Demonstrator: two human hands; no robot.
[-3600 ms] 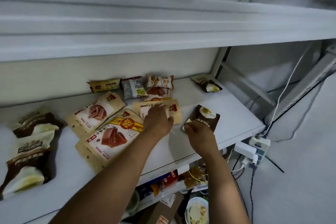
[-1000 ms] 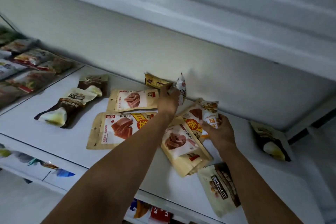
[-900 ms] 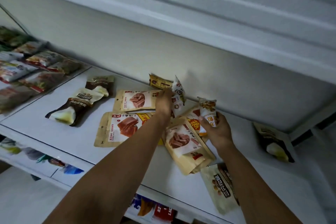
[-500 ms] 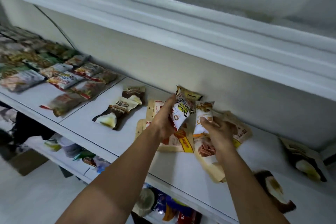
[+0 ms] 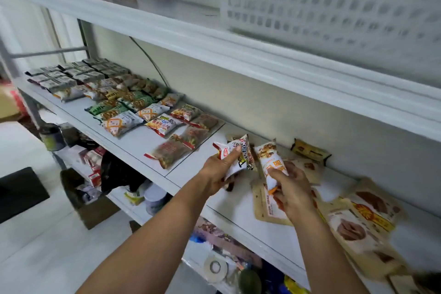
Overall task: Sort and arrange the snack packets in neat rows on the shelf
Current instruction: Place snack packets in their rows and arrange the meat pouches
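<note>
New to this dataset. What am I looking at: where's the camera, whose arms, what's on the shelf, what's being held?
There is no robot here. One wide-angle camera is worn on a person's head and looks forward and down, so the two bare arms are the wearer's own. The left hand holds a white packet with red and black print. The right hand holds a nut packet with orange print. Both are held over the white shelf. To the left, small packets lie in rows. To the right, flat tan pouches lie loose, some overlapping. A white perforated basket sits on the shelf above.
</note>
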